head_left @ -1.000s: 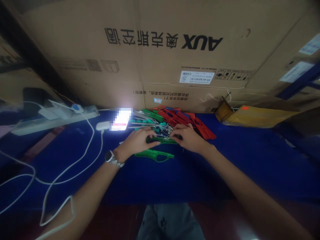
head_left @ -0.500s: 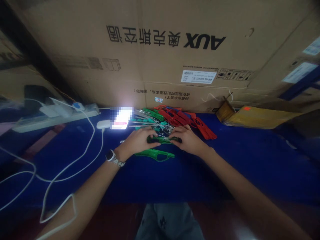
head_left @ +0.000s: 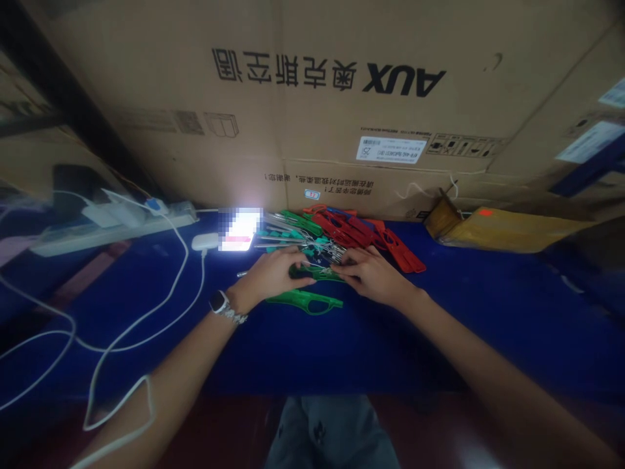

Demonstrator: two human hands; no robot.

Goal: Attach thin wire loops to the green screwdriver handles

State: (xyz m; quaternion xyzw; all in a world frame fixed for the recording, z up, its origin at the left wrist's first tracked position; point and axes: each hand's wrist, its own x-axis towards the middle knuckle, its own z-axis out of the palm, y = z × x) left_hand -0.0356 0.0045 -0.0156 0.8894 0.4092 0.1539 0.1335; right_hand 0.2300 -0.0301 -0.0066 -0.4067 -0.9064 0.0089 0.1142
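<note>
Both hands are at a green plastic lighter shell (head_left: 326, 273) that has small metal parts and thin wire in it. My left hand (head_left: 274, 273) is closed on its left end, thumb along the near side. At the right end, my right hand (head_left: 374, 277) pinches at the shell with thumb and fingers; the exact grip there is too small to make out. A second green lighter shell (head_left: 312, 302) lies on the blue table just in front. Behind my hands are metal tubes with teal ends (head_left: 283, 242) and a heap of red lighter shells (head_left: 349, 229).
A lit phone (head_left: 239, 231) lies left of the heap, beside a white plug-in block (head_left: 205, 241). White cables (head_left: 181, 260) loop across the left side from a power strip (head_left: 117, 229). A large cardboard box (head_left: 312, 143) stands behind; a yellow package (head_left: 517, 229) lies at right.
My right hand has shifted slightly, its fingers now nearer the middle of the green shell. My left hand stays on its end. The whole view has moved a little.
</note>
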